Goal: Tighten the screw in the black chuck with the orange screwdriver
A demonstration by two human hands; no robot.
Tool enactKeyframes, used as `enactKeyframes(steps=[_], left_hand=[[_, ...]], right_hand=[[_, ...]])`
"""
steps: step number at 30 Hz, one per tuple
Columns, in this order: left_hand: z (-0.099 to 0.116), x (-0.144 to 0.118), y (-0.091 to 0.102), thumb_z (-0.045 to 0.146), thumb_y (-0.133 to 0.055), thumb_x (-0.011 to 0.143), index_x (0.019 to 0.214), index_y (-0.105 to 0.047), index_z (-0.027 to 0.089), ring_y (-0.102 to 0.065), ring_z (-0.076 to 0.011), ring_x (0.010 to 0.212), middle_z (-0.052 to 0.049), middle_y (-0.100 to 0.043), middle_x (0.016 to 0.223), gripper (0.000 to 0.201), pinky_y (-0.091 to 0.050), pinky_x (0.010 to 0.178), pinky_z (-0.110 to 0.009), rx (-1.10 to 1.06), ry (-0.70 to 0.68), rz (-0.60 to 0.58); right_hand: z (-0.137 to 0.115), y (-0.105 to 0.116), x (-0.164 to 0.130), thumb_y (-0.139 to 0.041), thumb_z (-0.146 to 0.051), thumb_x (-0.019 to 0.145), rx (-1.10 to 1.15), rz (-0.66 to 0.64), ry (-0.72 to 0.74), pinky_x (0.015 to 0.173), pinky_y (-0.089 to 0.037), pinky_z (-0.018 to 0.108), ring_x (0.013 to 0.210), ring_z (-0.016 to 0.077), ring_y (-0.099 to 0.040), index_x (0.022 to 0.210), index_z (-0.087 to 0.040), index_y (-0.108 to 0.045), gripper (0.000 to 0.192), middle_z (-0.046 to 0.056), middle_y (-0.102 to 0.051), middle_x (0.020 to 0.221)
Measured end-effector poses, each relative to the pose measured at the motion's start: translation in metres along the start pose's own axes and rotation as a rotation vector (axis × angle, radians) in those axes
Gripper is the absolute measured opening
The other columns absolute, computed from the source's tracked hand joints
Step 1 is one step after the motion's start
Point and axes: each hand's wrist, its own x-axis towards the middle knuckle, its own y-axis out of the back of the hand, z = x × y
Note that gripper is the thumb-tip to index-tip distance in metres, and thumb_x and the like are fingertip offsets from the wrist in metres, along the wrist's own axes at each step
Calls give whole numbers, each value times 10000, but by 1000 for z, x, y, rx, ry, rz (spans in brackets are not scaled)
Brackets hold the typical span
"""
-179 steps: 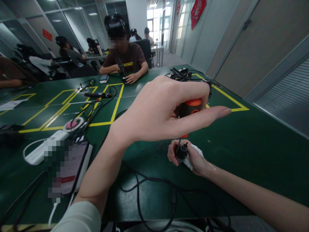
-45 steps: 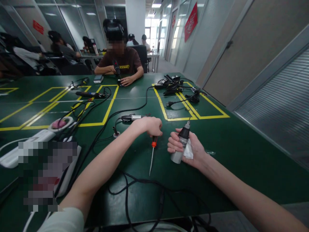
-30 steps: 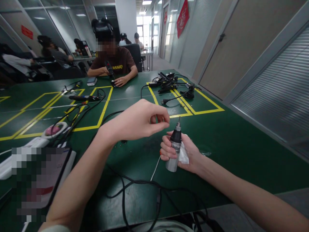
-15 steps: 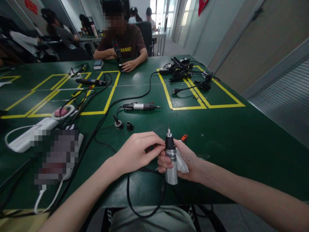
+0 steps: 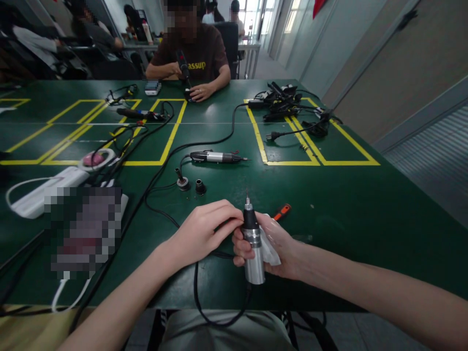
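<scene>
Holding a small silver power tool [image 5: 253, 253] upright, the right hand [image 5: 272, 246] has its fingers wrapped around the tool's body, with a white cloth [image 5: 269, 243] tucked in the palm. The tool is just above the near edge of the green bench [image 5: 365, 209], thin tip pointing up. The left hand [image 5: 203, 231] comes in from the side, and its fingers [image 5: 228, 225] pinch the tool's black collar. An orange screwdriver [image 5: 282, 211] lies on the bench just behind the right hand. Another tool [image 5: 215, 157] lies farther back. A person [image 5: 190, 53] sits at the far side.
</scene>
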Motion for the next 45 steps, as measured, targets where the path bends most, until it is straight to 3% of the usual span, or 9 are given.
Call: enactKeyframes(steps=[7,12,19,27,35,39,45], left_hand=[[1,-13,4,148,-670,969,935,-741,145,-738,-80,816,-20,-785,899,79,-567,781,-148,-133,130,85],[-1,-21,7,176,-706,946,921,-791,166,-759,-100,789,-26,-816,892,90,-580,747,-175,-255,242,109],[-3,-22,9,235,-788,871,842,-824,153,-723,-109,687,-43,-805,792,94,-569,665,-184,-484,464,143],[-10,-23,5,282,-894,756,733,-819,138,-679,-93,651,-67,-783,748,164,-533,625,-183,-751,580,181],[-13,-24,-3,400,-912,728,743,-815,113,-651,-85,607,-80,-769,723,303,-505,568,-175,-777,608,202],[-10,-24,-4,314,-857,782,841,-825,112,-666,-77,595,-76,-795,781,213,-514,559,-159,-728,596,217],[-4,-24,-10,185,-767,857,857,-822,147,-705,-61,704,-29,-807,816,66,-551,696,-137,-509,501,320]], right_hand=[[3,-8,6,-250,-476,1122,-27,26,-94,579,-492,275,431,125,-488,600,-128,-665,752,21,-533,463],[6,-10,10,-306,-494,1119,-20,-35,-133,597,-497,274,437,118,-497,621,-119,-674,723,23,-551,481],[9,-12,13,-352,-506,1110,-19,-71,-169,600,-485,274,444,116,-508,632,-120,-668,691,8,-544,490],[9,-18,12,-313,-468,1119,-24,-106,-194,606,-492,286,434,115,-453,618,-121,-674,708,16,-542,486],[9,-19,11,-332,-457,1112,-16,-102,-193,590,-482,278,424,114,-474,613,-118,-680,696,8,-531,476],[7,-21,11,-341,-433,1118,19,-93,-175,583,-484,275,418,110,-475,618,-108,-689,691,8,-538,470],[3,-18,17,-290,-437,1130,55,-45,-131,571,-494,276,409,110,-465,614,-115,-684,724,33,-577,488]])
